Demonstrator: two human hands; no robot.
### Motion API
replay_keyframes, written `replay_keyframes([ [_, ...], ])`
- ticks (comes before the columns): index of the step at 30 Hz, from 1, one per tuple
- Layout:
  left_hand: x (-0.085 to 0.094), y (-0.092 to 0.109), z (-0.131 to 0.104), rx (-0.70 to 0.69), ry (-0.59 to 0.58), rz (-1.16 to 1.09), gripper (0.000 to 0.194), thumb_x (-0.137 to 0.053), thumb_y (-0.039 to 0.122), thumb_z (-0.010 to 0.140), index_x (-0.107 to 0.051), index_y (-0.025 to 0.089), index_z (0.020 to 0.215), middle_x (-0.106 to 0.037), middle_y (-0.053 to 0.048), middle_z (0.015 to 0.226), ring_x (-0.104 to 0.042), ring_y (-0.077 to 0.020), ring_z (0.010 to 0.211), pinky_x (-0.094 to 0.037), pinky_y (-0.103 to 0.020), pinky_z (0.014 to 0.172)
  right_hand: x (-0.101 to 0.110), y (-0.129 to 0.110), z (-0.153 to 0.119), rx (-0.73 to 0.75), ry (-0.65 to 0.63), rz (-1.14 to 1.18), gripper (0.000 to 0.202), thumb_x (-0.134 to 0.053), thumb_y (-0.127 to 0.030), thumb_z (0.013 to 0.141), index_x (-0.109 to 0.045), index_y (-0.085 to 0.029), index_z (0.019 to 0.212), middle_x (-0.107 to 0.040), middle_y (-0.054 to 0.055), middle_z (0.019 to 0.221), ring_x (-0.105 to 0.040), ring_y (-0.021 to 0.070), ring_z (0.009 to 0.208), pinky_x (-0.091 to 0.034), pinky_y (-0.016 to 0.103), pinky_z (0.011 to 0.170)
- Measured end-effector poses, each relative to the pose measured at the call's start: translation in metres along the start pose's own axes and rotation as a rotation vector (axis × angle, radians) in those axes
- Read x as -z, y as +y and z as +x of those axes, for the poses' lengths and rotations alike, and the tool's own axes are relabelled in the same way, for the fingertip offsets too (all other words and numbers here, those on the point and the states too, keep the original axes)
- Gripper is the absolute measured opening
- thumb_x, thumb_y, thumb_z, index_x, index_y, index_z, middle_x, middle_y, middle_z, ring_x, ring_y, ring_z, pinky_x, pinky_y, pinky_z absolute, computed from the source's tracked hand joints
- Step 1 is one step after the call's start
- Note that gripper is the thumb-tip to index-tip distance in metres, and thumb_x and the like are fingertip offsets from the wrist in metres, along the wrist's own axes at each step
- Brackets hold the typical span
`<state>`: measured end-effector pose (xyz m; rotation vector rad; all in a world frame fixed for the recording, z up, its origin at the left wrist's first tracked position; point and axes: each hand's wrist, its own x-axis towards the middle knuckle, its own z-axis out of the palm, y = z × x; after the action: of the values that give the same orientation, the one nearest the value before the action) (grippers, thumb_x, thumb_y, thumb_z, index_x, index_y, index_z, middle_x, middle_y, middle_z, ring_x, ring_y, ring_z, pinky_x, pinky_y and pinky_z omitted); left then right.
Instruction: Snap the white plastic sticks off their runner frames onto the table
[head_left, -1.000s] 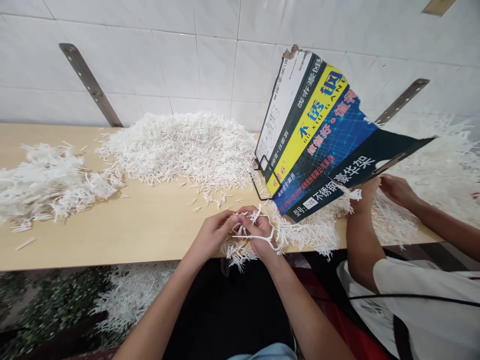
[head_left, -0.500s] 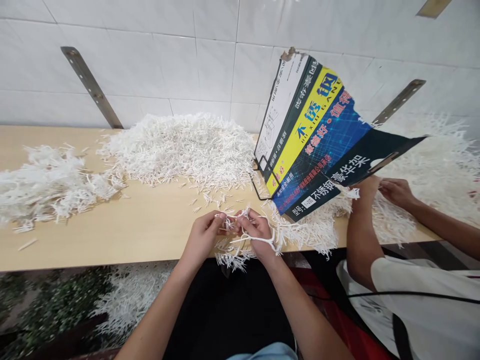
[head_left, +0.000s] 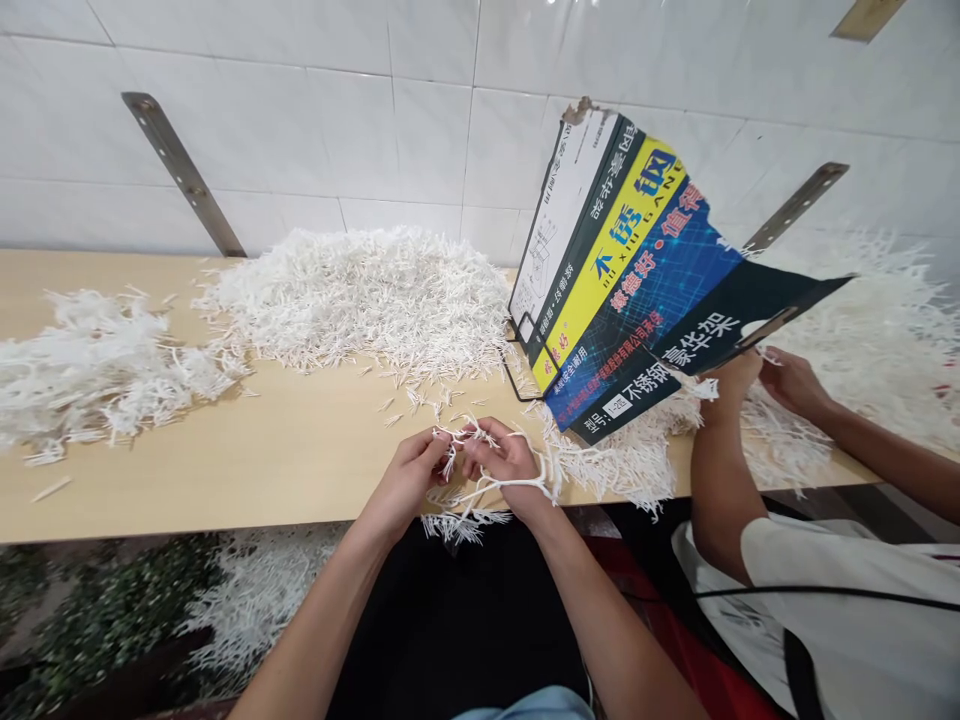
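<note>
Close together over the table's front edge, my left hand [head_left: 411, 474] and my right hand [head_left: 511, 466] both pinch a white branched plastic sprig [head_left: 517, 483]. Its thin twigs show between the fingertips of both hands, and a longer stem runs across the right wrist. More white twigs [head_left: 465, 524] hang at the edge just below the hands. Small loose white bits [head_left: 431, 400] lie on the wood behind them. My fingertips partly hide where each hand grips.
A big heap of white pieces [head_left: 360, 300] lies against the tiled wall, a smaller one [head_left: 112, 375] at left. Printed cardboard [head_left: 630, 270] on a black wire stand rises at right. Beyond it, a co-worker's hands [head_left: 799, 385] work by another white pile [head_left: 862, 320].
My hands have shifted slightly, and the fingertips are a little further apart, with more of the white twigs showing between them. The twigs below moved a little left.
</note>
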<state>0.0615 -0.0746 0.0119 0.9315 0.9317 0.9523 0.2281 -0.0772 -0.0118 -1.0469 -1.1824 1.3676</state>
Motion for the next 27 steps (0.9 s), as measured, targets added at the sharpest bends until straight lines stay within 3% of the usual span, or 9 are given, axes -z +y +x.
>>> replay_keyframes([
  [3,0.001,-0.001,-0.001,0.008,-0.028,0.004,0.046,-0.073,0.060,0.083,-0.063,0.016,0.080,-0.058,0.000,0.072,-0.051,-0.0120,0.067,-0.043,-0.023,0.063,-0.001,-0.001,0.001,-0.037,-0.011,-0.051,0.034,-0.082,-0.046,0.081,-0.067,-0.021,0.099,-0.066,-0.003,0.064,-0.059,0.0149,0.056,-0.049,0.026,0.058],
  [7,0.003,-0.001,-0.002,-0.001,-0.024,-0.028,0.048,-0.074,0.063,0.082,-0.063,0.016,0.084,-0.064,-0.003,0.080,-0.059,-0.0149,0.072,-0.050,-0.025,0.066,-0.003,-0.001,-0.001,0.003,-0.016,-0.017,0.034,-0.087,-0.042,0.076,-0.069,-0.021,0.095,-0.070,0.000,0.074,-0.062,0.0151,0.062,-0.050,0.025,0.060],
  [11,0.004,0.000,-0.002,0.001,0.025,-0.011,0.048,-0.071,0.062,0.084,-0.055,0.018,0.079,-0.057,0.001,0.071,-0.047,-0.0084,0.056,-0.035,-0.019,0.051,-0.002,-0.001,-0.004,0.007,0.030,-0.022,0.033,-0.081,-0.049,0.084,-0.072,-0.021,0.098,-0.067,-0.001,0.068,-0.062,0.0147,0.060,-0.050,0.024,0.058],
  [16,0.010,0.001,0.000,-0.003,0.114,0.012,0.042,-0.074,0.054,0.082,-0.051,0.019,0.078,-0.039,0.007,0.064,-0.029,-0.0046,0.052,-0.017,-0.017,0.048,-0.003,0.001,-0.005,0.012,0.092,0.018,0.040,-0.073,-0.059,0.088,-0.071,-0.019,0.089,-0.067,0.002,0.073,-0.066,0.0157,0.059,-0.052,0.025,0.054],
  [18,0.013,0.002,0.001,-0.003,0.117,0.063,0.033,-0.069,0.049,0.085,-0.055,0.020,0.084,-0.033,0.008,0.062,-0.027,-0.0061,0.051,-0.016,-0.018,0.048,-0.004,0.001,-0.005,0.018,0.079,-0.003,0.042,-0.071,-0.061,0.090,-0.070,-0.019,0.086,-0.066,0.002,0.071,-0.066,0.0153,0.057,-0.052,0.024,0.053],
  [20,0.015,0.005,-0.001,-0.016,0.122,0.241,0.024,-0.061,0.045,0.091,-0.062,0.021,0.098,-0.037,0.007,0.060,-0.035,-0.0091,0.051,-0.024,-0.020,0.049,-0.004,0.001,-0.005,0.017,0.057,-0.029,0.044,-0.067,-0.062,0.093,-0.069,-0.019,0.084,-0.064,0.001,0.066,-0.063,0.0150,0.054,-0.050,0.024,0.051],
  [22,0.016,0.009,-0.006,-0.110,0.148,0.504,0.028,-0.053,0.042,0.097,-0.066,0.023,0.113,-0.058,0.001,0.073,-0.054,-0.0146,0.066,-0.043,-0.025,0.062,-0.004,0.002,-0.004,0.003,0.037,-0.057,0.047,-0.063,-0.064,0.095,-0.068,-0.019,0.081,-0.061,0.000,0.062,-0.060,0.0148,0.050,-0.046,0.024,0.048],
  [24,0.014,0.015,-0.012,-0.321,0.146,0.737,0.038,-0.046,0.043,0.102,-0.064,0.025,0.129,-0.069,-0.007,0.115,-0.064,-0.0224,0.106,-0.051,-0.035,0.093,-0.002,0.005,-0.003,-0.002,0.020,-0.106,0.050,-0.061,-0.065,0.095,-0.064,-0.020,0.074,-0.059,0.000,0.060,-0.057,0.0145,0.048,-0.043,0.025,0.047],
  [27,0.006,0.021,-0.018,-0.640,0.020,0.894,0.051,-0.045,0.049,0.104,-0.052,0.025,0.149,-0.049,-0.011,0.156,-0.043,-0.0275,0.145,-0.034,-0.043,0.122,0.000,0.011,0.000,0.018,-0.010,-0.218,0.050,-0.058,-0.064,0.097,-0.060,-0.021,0.071,-0.056,-0.001,0.059,-0.055,0.0148,0.052,-0.043,0.026,0.050],
])
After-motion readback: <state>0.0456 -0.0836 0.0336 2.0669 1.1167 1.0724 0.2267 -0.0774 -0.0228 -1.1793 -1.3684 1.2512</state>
